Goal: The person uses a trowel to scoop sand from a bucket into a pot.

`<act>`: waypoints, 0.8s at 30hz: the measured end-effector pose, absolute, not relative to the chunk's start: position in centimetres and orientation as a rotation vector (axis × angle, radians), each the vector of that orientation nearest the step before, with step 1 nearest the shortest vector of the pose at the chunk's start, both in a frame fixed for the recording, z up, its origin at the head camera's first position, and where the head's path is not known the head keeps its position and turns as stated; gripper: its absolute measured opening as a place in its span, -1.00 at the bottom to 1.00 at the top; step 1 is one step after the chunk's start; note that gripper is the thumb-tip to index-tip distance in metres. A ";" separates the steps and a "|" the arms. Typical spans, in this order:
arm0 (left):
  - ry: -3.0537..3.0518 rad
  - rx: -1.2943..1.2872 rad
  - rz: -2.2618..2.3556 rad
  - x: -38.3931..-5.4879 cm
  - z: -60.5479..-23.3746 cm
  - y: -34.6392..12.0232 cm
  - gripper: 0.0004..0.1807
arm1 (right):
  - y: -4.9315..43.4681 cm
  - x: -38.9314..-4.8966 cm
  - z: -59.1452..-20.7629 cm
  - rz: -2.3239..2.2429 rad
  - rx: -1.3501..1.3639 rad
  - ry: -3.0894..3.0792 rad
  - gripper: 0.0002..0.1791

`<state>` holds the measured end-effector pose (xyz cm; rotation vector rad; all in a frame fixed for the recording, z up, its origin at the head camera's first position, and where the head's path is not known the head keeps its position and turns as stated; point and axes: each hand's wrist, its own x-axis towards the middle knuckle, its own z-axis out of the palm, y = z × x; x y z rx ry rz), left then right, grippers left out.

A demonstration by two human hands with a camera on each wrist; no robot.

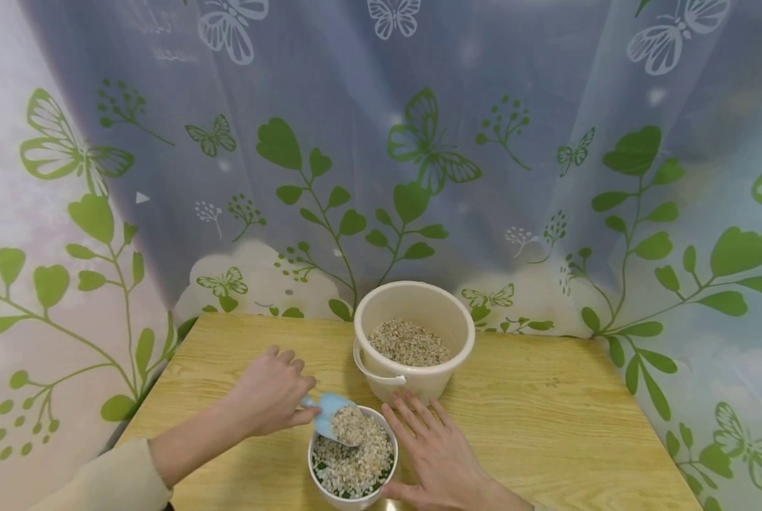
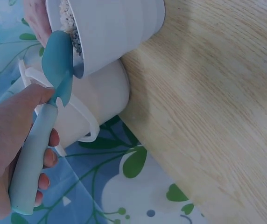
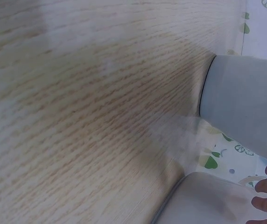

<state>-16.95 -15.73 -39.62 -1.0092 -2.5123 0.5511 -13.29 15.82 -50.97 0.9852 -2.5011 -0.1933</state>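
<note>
My left hand (image 1: 268,394) grips the handle of a light blue plastic scoop (image 1: 325,410), its thumb lying along the neck in the left wrist view. Beige, gravel-like grains (image 1: 349,424) fill the scoop's blade, which tilts over the white pot (image 1: 349,503). Inside the pot lies a layer of pale grains (image 1: 358,465), with dark green showing around the edge. On the pot's other side is my right hand (image 1: 434,451), fingers spread and fairly straight, thumb at the pot's rim. Its fingertips reach the lower wall of a cream bucket (image 1: 422,383).
The bucket stands behind the pot, partly filled with similar grains (image 1: 409,344), its white handle (image 1: 381,378) hanging down in front. Both containers stand on a wood-grain table (image 1: 547,419). A curtain (image 1: 329,234) printed with leaves and butterflies hangs along the table's back and sides.
</note>
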 end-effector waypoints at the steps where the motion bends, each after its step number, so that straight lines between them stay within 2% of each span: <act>1: -2.511 -1.006 0.553 -16.9 -39.6 -15.8 -0.46 | 15.8 -13.3 -51.0 -0.195 0.984 -2.505 0.23; 24: -2.498 -1.056 0.605 -16.8 -38.1 -17.7 -0.47 | 15.8 -13.4 -51.1 -0.186 0.981 -2.519 0.24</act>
